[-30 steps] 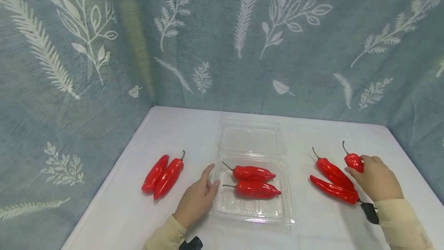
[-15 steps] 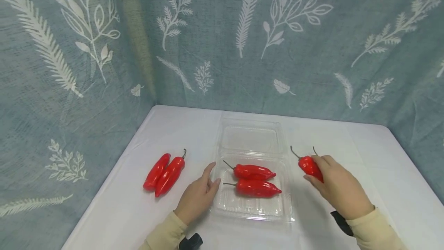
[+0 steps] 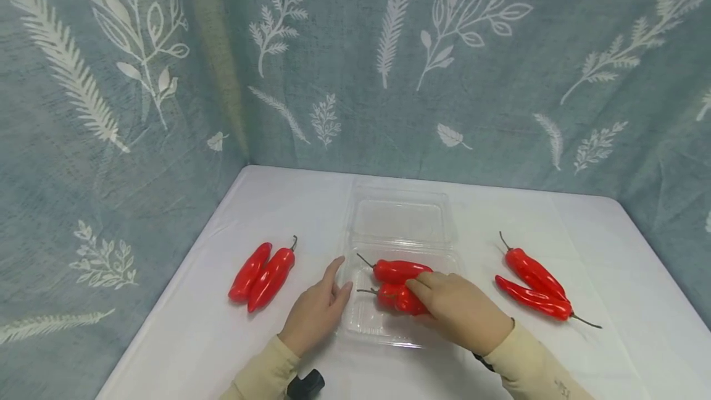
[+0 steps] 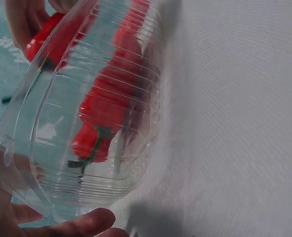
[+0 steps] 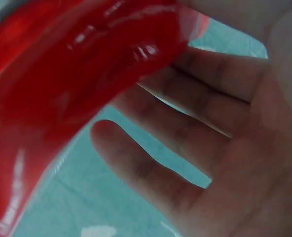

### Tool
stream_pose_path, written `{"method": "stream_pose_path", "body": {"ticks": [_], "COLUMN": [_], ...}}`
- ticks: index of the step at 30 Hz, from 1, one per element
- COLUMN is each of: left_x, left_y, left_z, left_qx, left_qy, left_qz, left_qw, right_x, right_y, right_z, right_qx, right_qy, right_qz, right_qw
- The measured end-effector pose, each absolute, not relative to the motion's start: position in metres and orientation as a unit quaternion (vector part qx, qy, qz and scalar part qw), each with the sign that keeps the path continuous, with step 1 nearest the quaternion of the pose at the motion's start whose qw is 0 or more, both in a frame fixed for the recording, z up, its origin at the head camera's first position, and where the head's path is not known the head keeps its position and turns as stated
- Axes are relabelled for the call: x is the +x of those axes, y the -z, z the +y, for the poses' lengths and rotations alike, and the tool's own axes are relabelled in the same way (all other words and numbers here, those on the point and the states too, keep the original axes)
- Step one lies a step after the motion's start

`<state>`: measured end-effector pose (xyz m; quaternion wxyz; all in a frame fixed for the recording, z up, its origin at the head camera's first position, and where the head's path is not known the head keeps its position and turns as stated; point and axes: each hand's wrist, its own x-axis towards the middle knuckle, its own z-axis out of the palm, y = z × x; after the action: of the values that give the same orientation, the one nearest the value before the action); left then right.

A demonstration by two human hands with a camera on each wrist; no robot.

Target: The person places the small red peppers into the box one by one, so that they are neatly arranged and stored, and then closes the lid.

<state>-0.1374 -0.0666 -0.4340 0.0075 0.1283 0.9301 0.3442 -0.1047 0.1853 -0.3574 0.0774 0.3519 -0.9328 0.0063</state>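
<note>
My right hand (image 3: 466,310) grips a red chili pepper (image 3: 408,301) over the clear plastic box (image 3: 372,326). In the right wrist view the pepper (image 5: 111,59) lies between thumb and fingers. Beneath it, two red peppers lie in the box; the rear one (image 3: 397,271) shows best, while the nearer one is partly covered. Through the box's ribbed wall, a pepper (image 4: 108,98) and its green stem appear in the left wrist view. My left hand (image 3: 316,313) rests at the box's left edge, thumb and index finger spread along the rim.
The box's lid (image 3: 399,221) lies folded back behind it. Two peppers (image 3: 272,279) lie on the white table (image 3: 183,338) at left. Two more (image 3: 536,273) lie at right. A patterned blue-green cloth (image 3: 355,122) hangs around the back and sides.
My right hand has lifted a pepper from the right-hand group and carried it left to the box. The left hand has stayed at the box's left edge.
</note>
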Motion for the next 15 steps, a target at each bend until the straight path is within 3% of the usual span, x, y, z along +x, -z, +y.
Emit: {"method": "stream_pose_path", "body": {"ticks": [15], "left_x": [-0.138], "left_y": [0.439], "left_z": [-0.067], "left_qx": [0.135], "left_qy": [-0.338], "left_qz": [0.931], "left_qw": [-0.017], "right_x": [-0.118], "right_y": [0.381], "right_z": [0.159], "right_qx": [0.381], "right_qy": [-0.019], "right_qz": [-0.924], "right_qw": [-0.013]}}
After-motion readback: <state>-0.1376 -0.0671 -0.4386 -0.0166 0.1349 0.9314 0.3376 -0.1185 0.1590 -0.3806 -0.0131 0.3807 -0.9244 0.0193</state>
